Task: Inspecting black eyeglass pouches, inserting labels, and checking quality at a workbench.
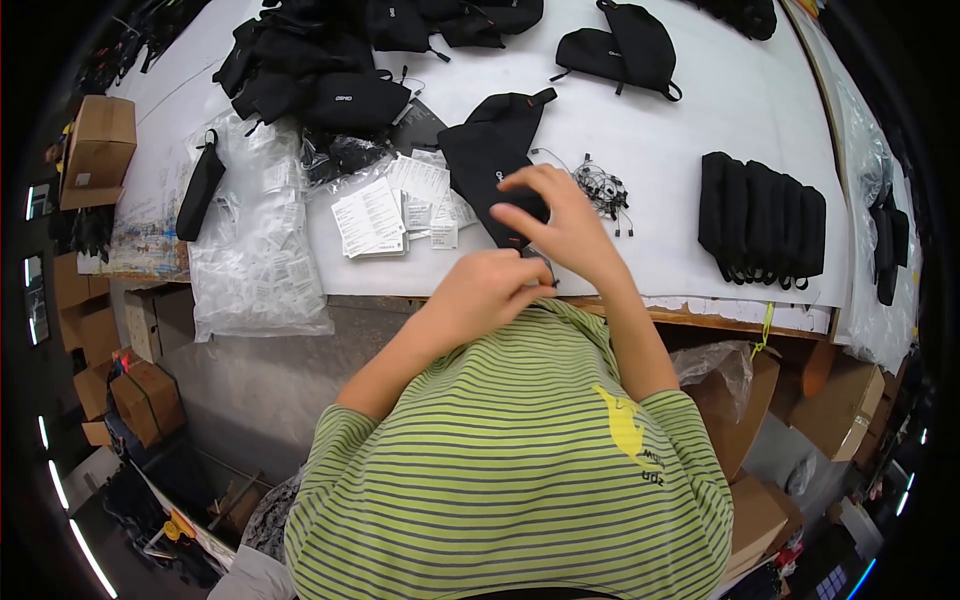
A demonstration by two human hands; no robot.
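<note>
In front of me a black fabric pouch [490, 140] with a loop at its far end lies on the white table. My right hand [565, 225] is over the pouch's near part, thumb and fingers apart, apparently holding nothing. At the table's near edge, my left hand [490, 288] is closed, with a small dark piece [540, 268] by its fingertips. What it grips is mostly hidden. Right of the pouch is a tangle of black tag strings [602, 190]. To its left are stacks of white printed cards [370, 218] and small labels.
A pile of black pouches [310, 75] covers the far left. Further pouches [625, 50] lie at the far right, and a neat row of pouches [760, 220] at the right. A clear bag of small packets [250, 230] hangs over the table edge, with one pouch [203, 188] on it.
</note>
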